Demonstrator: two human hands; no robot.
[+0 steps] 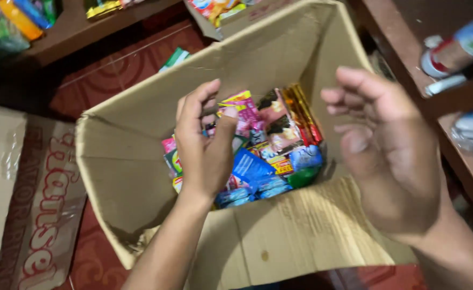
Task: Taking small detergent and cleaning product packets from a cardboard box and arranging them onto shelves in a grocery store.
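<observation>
Right hand (389,153) hovering spread, empty, over cardboard box (301,231) near wall. Left hand (204,145) reaching inside, fingers curling toward pink packet (244,110), grip unclear. Colourful packets (271,161) lying heaped on box floor. Flattened carton (38,204) lying left; bottles (456,48) resting on shelf beyond.

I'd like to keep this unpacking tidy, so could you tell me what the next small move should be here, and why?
Probably lower the left hand a little further and close its grip on the pink sachet under its fingertips. That hand is already inside the cardboard box, fingers curled right at the packets, while the right hand is open and empty above the box's right side.
</observation>
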